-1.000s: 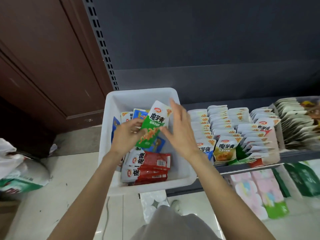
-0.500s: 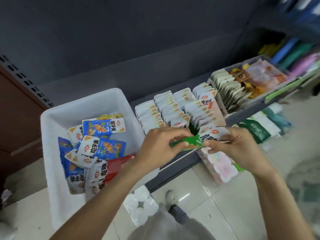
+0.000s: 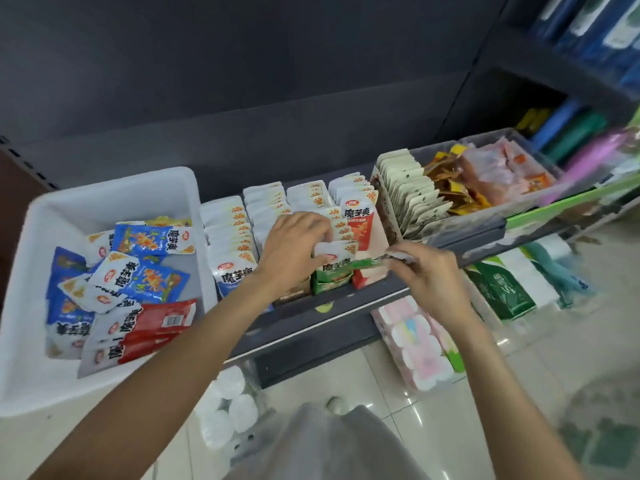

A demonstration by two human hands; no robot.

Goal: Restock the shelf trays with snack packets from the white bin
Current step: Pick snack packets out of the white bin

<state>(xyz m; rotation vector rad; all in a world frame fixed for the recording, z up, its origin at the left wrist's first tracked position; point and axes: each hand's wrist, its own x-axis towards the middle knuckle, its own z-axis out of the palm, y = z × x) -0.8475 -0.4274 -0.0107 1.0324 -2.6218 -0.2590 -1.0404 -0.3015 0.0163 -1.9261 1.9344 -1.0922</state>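
2 hands: both work at the centre of the frame, over the front of the shelf trays [image 3: 294,202].
Head view, left hand [image 3: 294,249]: fingers curled over the tops of the upright packets in the green row, pressing them toward the back of the tray.
Head view, right hand [image 3: 427,271]: pinches the right end of a green snack packet [image 3: 367,262], which lies nearly flat across the front of the green row, just right of the left hand's fingers.
Shelf trays: 4 rows of upright white-topped packets at centre; the blue-fronted row stands leftmost, the green row is under the hands, the red-fronted row stands just right of it.
White bin [image 3: 104,195]: left of the frame, touching the leftmost row; loose blue packets [image 3: 152,239] lie in its upper part and red packets [image 3: 156,327] at its lower edge.
Clear tray [image 3: 485,209]: upper right, holding pale upright sachets and orange packs.
Lower right: tissue packs [image 3: 419,344] on the floor under the shelf.
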